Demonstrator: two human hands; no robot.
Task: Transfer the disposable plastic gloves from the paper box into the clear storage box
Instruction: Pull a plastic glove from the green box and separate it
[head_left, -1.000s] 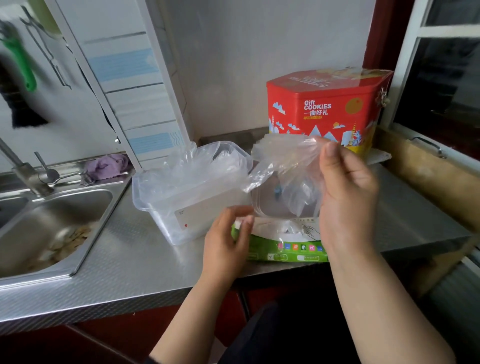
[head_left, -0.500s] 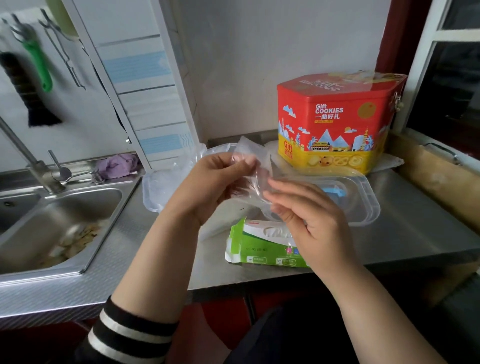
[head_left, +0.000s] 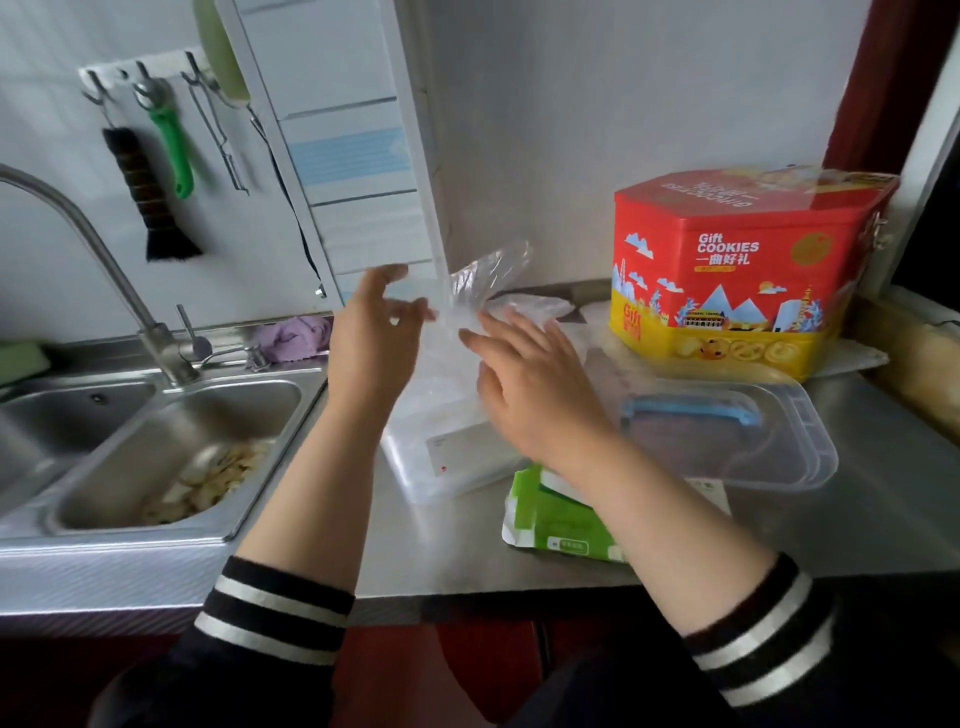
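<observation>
The clear storage box (head_left: 415, 470) stands open on the steel counter, with crumpled clear gloves inside. A thin clear plastic glove (head_left: 491, 273) sticks up above it. My left hand (head_left: 371, 348) pinches the glove's left edge with its fingertips. My right hand (head_left: 535, 395) hovers over the box with straight fingers that touch the glove's lower part. The green and white paper box (head_left: 550, 530) lies at the counter's front edge, partly under my right wrist.
The box's clear lid (head_left: 795, 457) with a blue handle lies to the right. Behind it stands a red and yellow cookie tin (head_left: 727, 270). A steel sink (head_left: 171, 447) with a faucet (head_left: 78, 223) is on the left, a purple cloth (head_left: 301, 338) behind it. Brushes hang on the wall.
Both hands have carried the glove from in front of me to above the clear box. My right hand's fingers have opened out. The view has tilted up and left.
</observation>
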